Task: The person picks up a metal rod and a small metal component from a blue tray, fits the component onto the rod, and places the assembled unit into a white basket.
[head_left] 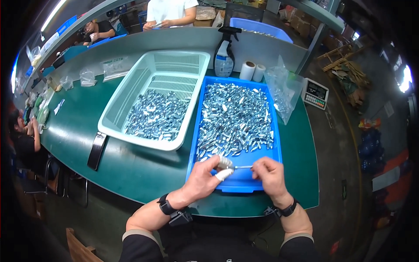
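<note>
Over the near end of a blue tray, my two hands meet at a thin metal rod. The rod lies nearly level, its right end pinched by my right hand. My left hand, with white coverings on thumb and fingers, closes around the rod's left end; what else it pinches is too small and hidden to tell. Small shiny metal pieces fill most of the tray, heaped beyond my hands. More such pieces lie in a pale green basket to the left.
Behind the tray stand a spray bottle, two white rolls and a clear plastic bag. A digital scale is at the right edge. A black object lies beside the basket. Other people sit or stand across the green table.
</note>
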{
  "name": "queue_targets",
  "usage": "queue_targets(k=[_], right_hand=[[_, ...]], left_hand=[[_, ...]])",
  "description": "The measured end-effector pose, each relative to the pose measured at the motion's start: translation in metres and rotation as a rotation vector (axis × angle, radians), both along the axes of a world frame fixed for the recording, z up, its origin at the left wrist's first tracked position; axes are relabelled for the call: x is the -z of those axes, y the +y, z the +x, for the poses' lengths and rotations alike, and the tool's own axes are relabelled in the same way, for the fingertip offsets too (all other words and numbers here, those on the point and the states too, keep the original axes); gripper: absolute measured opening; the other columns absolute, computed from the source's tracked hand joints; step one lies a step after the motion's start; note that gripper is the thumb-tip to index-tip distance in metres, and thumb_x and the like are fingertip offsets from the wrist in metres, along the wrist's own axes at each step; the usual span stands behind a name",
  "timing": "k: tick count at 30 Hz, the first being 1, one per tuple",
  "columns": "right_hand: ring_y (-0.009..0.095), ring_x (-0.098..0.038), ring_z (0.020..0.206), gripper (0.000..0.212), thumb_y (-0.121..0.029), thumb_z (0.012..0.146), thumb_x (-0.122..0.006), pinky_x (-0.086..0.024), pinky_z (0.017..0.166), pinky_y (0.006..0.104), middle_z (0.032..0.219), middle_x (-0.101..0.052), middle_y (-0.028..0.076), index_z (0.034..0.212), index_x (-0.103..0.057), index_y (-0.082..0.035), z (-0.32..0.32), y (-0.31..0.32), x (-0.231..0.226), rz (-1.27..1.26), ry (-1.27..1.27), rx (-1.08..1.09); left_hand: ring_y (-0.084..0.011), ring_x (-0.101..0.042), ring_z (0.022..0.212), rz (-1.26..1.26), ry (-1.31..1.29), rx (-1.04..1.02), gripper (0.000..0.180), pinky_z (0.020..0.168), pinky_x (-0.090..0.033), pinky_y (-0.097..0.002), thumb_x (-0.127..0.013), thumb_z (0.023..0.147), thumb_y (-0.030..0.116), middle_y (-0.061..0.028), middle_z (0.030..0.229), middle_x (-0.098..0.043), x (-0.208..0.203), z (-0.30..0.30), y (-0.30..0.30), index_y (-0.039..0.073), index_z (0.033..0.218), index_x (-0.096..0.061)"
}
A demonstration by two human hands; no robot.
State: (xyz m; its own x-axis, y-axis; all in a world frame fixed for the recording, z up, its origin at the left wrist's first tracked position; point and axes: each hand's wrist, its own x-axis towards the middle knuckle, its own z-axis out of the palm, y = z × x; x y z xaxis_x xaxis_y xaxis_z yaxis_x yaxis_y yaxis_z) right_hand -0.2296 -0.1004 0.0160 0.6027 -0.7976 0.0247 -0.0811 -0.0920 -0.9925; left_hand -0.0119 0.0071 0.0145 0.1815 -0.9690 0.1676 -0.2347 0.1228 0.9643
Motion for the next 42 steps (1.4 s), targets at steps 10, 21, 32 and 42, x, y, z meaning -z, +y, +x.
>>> queue_targets(k=[10,21,32,42], right_hand=[[0.006,-0.052,0.061,0.029,-0.023,0.105,-0.062,-0.040,0.058,0.0222,0.068,-0.061,0.000,0.085,-0.067,-0.002,0.002,-0.010,-0.003,0.064,-0.111,0.134],[0.006,-0.052,0.061,0.029,-0.025,0.104,-0.064,-0.040,0.058,0.0223,0.068,-0.062,0.000,0.087,-0.069,-0.002,0.002,-0.003,-0.001,0.027,-0.097,0.035],[0.006,-0.055,0.065,0.026,-0.021,0.101,-0.069,-0.044,0.058,0.0254,0.070,-0.065,0.001,0.088,-0.071,0.001,0.001,-0.003,-0.002,-0.063,0.016,0.007],[0.006,-0.057,0.061,0.025,-0.021,0.101,-0.069,-0.043,0.054,0.0268,0.068,-0.066,0.003,0.087,-0.070,0.000,0.002,-0.002,-0.001,-0.110,0.024,0.017]], left_hand=[[-0.0276,-0.070,0.087,-0.463,-0.853,-0.460,0.020,0.080,-0.055,-0.0368,-0.078,0.085,-0.001,-0.0114,0.095,-0.072,-0.051,0.071,0.006,0.002,0.104,-0.071],[-0.0333,-0.062,0.083,-0.163,-1.118,0.142,0.015,0.072,-0.052,-0.0469,-0.075,0.081,0.012,-0.0113,0.083,-0.062,0.001,0.035,-0.023,0.007,0.091,-0.065],[-0.0357,-0.065,0.084,-0.090,-0.860,0.121,0.016,0.074,-0.051,-0.0440,-0.075,0.087,0.009,-0.0145,0.088,-0.064,-0.008,0.023,-0.025,0.002,0.097,-0.065],[-0.0337,-0.063,0.087,-0.021,-0.870,0.269,0.017,0.073,-0.050,-0.0434,-0.077,0.088,0.014,-0.0135,0.094,-0.063,-0.012,0.023,-0.027,0.003,0.098,-0.068]])
